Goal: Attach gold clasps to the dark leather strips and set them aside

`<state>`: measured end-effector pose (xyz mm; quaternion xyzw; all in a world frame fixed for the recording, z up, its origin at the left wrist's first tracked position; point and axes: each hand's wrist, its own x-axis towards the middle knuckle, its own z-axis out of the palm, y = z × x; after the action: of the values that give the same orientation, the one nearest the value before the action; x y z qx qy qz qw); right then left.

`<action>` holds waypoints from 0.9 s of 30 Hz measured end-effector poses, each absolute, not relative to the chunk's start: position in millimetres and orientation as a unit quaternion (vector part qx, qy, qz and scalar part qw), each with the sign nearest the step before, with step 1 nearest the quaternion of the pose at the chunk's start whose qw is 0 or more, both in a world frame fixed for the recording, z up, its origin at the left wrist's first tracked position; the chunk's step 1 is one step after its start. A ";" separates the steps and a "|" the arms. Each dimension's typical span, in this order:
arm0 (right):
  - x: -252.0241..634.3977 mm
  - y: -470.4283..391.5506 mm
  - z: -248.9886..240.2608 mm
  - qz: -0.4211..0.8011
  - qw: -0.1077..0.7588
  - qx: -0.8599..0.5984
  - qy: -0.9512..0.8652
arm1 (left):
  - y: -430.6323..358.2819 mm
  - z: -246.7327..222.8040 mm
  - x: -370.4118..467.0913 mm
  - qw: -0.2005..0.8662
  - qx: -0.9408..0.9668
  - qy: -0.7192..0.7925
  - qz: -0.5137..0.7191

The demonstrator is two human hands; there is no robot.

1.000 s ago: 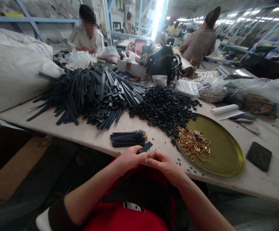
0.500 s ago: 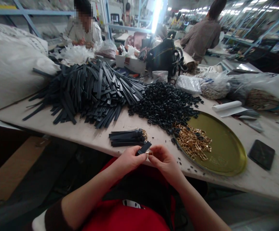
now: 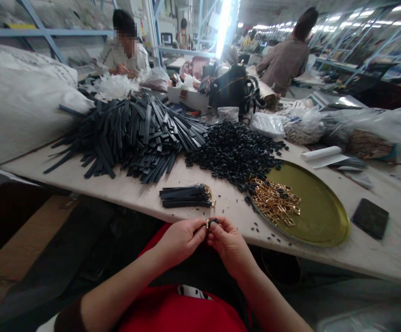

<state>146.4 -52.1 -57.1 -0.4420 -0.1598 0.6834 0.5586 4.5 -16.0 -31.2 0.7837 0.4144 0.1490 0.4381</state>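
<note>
My left hand (image 3: 182, 237) and my right hand (image 3: 227, 240) meet at the front edge of the table, both closed in a pinch. A small gold buckle (image 3: 207, 224) shows at my left fingertips. A short, dark strap (image 3: 213, 221) runs from the buckle into my right fingers, which largely cover it. Just beyond my hands lies a neat bundle of black straps (image 3: 182, 197), with gold buckles at its right end. Loose gold buckles (image 3: 276, 200) are heaped on the left part of a round, olive-gold tray (image 3: 325, 203).
Behind the bundle is a big pile of black straps (image 3: 131, 133). A mound of small black loops (image 3: 235, 147) sits beside it, reaching the tray's rim. A dark flat device (image 3: 370, 217) lies right of the tray. Across the table, a person (image 3: 126, 50) sits at work.
The black strap that stuck up from my left hand is now in my right fingers. The buckle has moved left to my left fingertips. Another buckled strap shows at the bundle's front.
</note>
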 end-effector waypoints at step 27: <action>152.3 -43.8 -70.0 0.571 0.509 -0.556 -0.324 | -3.9 -57.8 12.2 0.675 0.553 0.452 0.185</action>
<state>152.3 -43.8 -70.0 -0.5563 -0.3242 0.5712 0.5091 12.2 -3.9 -57.8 0.5532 0.4517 0.1849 0.6751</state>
